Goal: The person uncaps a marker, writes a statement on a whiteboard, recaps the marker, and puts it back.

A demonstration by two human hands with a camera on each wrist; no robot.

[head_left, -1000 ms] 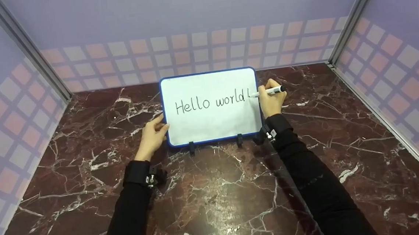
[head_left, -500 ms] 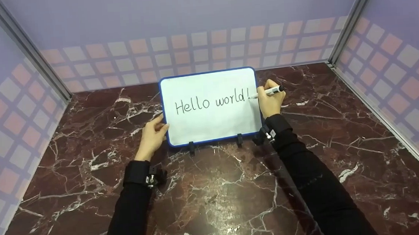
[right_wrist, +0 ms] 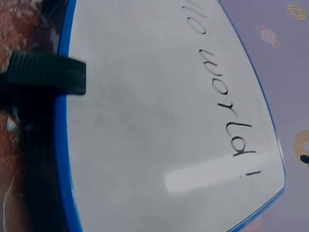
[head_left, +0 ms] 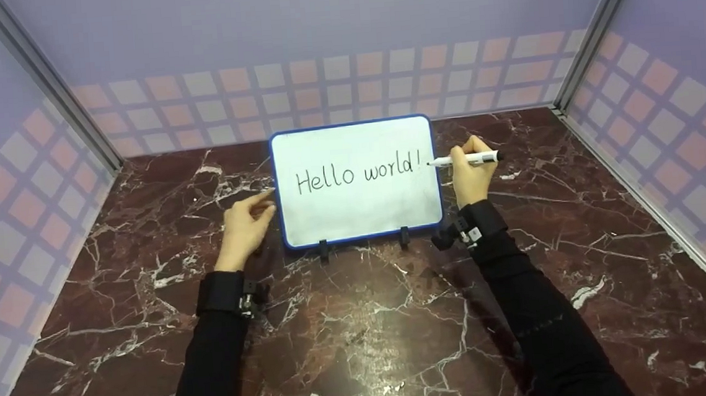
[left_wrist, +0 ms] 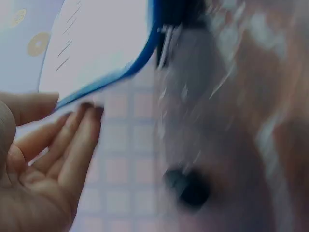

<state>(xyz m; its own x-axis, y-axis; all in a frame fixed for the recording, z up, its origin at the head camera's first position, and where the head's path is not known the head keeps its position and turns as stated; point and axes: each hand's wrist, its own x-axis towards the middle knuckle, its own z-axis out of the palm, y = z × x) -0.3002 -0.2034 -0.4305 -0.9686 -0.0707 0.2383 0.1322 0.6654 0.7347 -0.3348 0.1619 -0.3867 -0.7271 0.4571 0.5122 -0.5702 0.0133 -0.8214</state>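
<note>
A white dry-erase board (head_left: 360,210) with a blue frame stands tilted back in the middle of the head view. Black handwriting (head_left: 357,174) on it reads "Hello world!". My right hand (head_left: 473,174), off the board's right edge, pinches an uncapped black-and-white marker (head_left: 443,161), whose tip points left at the frame. Beside the left edge is my left hand (head_left: 244,227), its fingers extended to the frame and its thumb apart from it. In the left wrist view, the thumb and fingers (left_wrist: 82,140) are spread about the blue edge; whether they touch it is unclear.
Two black stand feet (head_left: 324,250) hold the board's lower edge. The table (head_left: 362,334) has a dark red marbled top. Purple panels with a pink-and-white check (head_left: 198,109) enclose it at the back and sides.
The exclamation mark has gained its dot. My right hand has drawn the marker away to the right. My left hand has shifted left, its thumb coming off the frame.
</note>
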